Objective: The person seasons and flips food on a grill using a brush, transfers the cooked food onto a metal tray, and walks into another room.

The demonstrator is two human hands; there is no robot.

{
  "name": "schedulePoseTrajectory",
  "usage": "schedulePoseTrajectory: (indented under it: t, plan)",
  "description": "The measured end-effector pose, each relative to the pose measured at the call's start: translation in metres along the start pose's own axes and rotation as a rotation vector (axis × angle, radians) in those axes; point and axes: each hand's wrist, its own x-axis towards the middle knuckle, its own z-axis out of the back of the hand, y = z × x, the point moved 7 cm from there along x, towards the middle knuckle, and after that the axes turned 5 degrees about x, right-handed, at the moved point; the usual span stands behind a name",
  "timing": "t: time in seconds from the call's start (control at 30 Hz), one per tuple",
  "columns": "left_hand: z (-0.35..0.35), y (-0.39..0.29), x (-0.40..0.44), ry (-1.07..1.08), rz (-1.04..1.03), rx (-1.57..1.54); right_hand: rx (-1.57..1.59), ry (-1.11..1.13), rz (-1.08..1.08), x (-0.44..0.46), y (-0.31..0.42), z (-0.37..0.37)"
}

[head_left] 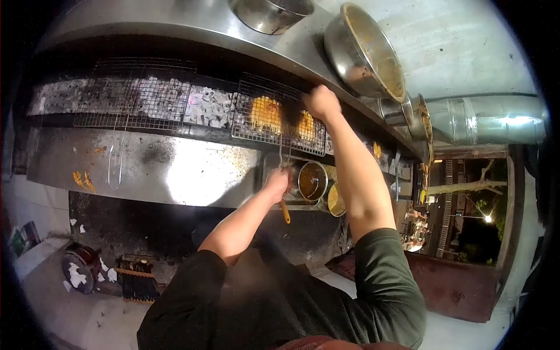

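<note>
We are seeing the wire basket [251, 135] lying over the glowing charcoal [210, 108], with two orange pieces of food [266, 115] inside it. Its wire handle [280, 153] is pointing toward our body, across the near edge of the grill, while its grid is stretching along the grill. Our left hand [279, 179] is the nearer one to this handle; its grip is closing around the wires, so the grid is lying straight ahead, beyond the fingers. Our right hand [322, 102] is reaching over the far right corner of the grid, close to the second piece. The fingers there are blurring, so we cannot tell if this grip is pinching something. The sauce pot [312, 181] is standing on the counter [230, 175], just right of our left hand.
</note>
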Motion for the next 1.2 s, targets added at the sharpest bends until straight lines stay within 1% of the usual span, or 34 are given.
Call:
schedulePoseTrajectory:
  t: [0.03, 0.07, 0.1, 0.13, 0.17, 0.23, 0.27, 0.33, 0.37, 0.43, 0.47, 0.5, 0.57, 0.6, 0.63, 0.67, 0.7, 0.77, 0.8, 0.83, 0.9, 0.93, 0.97, 1.0, 1.1, 1.13, 1.17, 1.2]
  plan:
    - [0.000, -0.003, -0.003, 0.000, 0.025, 0.030, 0.052, -0.024, 0.077, 0.000, 0.025, -0.001]
    - [-0.002, -0.011, -0.011, -0.001, 0.048, 0.059, 0.045, 0.018, 0.193, -0.007, 0.055, 0.003]
    - [-0.004, -0.015, -0.014, 0.001, 0.072, 0.089, 0.217, 0.040, 0.142, -0.011, 0.066, -0.004]
    - [-0.003, -0.011, -0.010, -0.070, 0.077, -0.026, 0.271, 0.025, 0.126, -0.005, 0.059, -0.010]
    - [-0.002, -0.013, -0.011, -0.068, 0.069, -0.012, 0.329, 0.010, 0.112, 0.001, 0.054, -0.018]
    - [-0.002, -0.017, -0.020, -0.059, 0.065, 0.007, 0.127, 0.070, 0.005, 0.001, 0.010, -0.011]
    - [0.004, -0.004, -0.003, -0.025, 0.029, -0.054, 0.074, 0.043, -0.019, 0.004, -0.023, -0.012]
    - [-0.002, -0.006, -0.010, 0.002, 0.058, -0.074, -0.003, -0.030, -0.089, 0.006, -0.089, -0.007]
    - [-0.002, -0.010, -0.011, 0.010, 0.065, -0.083, -0.020, -0.068, -0.133, 0.000, -0.107, -0.001]
    - [-0.001, -0.006, -0.013, 0.020, 0.097, -0.082, -0.067, -0.056, -0.245, -0.017, -0.113, 0.007]
    - [-0.002, -0.006, -0.013, 0.016, 0.108, -0.084, -0.112, -0.035, -0.218, -0.024, -0.098, 0.005]
    - [-0.003, -0.009, -0.010, 0.010, 0.109, -0.089, -0.123, 0.014, -0.146, -0.012, -0.086, -0.013]
    - [0.001, -0.010, -0.006, -0.047, 0.035, -0.023, -0.124, 0.001, -0.019, -0.037, -0.011, -0.006]
    - [0.003, -0.008, -0.006, -0.072, 0.006, 0.016, -0.074, 0.055, 0.034, -0.044, 0.020, -0.005]
    - [-0.003, -0.019, -0.018, 0.010, 0.020, 0.073, 0.022, 0.063, 0.073, -0.052, 0.047, -0.002]
    - [-0.001, -0.019, -0.018, -0.006, 0.065, 0.028, 0.080, 0.131, 0.105, -0.052, 0.067, -0.010]
    - [0.000, -0.017, -0.017, -0.025, 0.104, -0.020, 0.140, 0.068, 0.173, -0.057, 0.085, -0.009]
    - [0.004, -0.018, -0.013, -0.084, 0.026, 0.016, 0.188, 0.083, 0.151, -0.058, 0.078, -0.001]
    - [0.007, -0.017, -0.014, -0.114, -0.012, 0.031, 0.201, 0.046, 0.134, -0.046, 0.049, -0.010]
    - [0.006, -0.022, -0.018, -0.067, -0.005, 0.045, 0.210, 0.007, 0.123, -0.030, 0.010, -0.020]
    - [0.008, -0.025, -0.022, -0.108, 0.034, 0.069, 0.097, -0.028, 0.009, -0.026, -0.064, -0.014]
    - [0.007, -0.027, -0.021, -0.108, 0.010, 0.092, 0.036, -0.097, -0.039, -0.027, -0.102, -0.012]
    - [0.007, -0.028, -0.019, -0.110, -0.014, 0.117, 0.014, -0.217, -0.035, -0.038, -0.124, 0.003]
    - [0.008, -0.028, -0.020, -0.116, -0.031, 0.145, 0.061, -0.266, -0.055, -0.052, -0.142, 0.016]
    - [0.009, -0.042, -0.027, -0.307, -0.185, 0.410, 0.249, -0.371, -0.082, -0.079, -0.201, 0.029]
    - [0.008, -0.052, -0.037, -0.382, -0.302, 0.462, 0.364, -0.358, -0.108, -0.082, -0.221, 0.025]
    - [0.013, -0.055, -0.037, -0.443, -0.349, 0.655, 0.480, -0.336, -0.132, -0.085, -0.238, 0.016]
    - [0.021, -0.058, -0.036, -0.506, -0.392, 0.850, 0.531, -0.313, -0.125, -0.093, -0.244, 0.017]
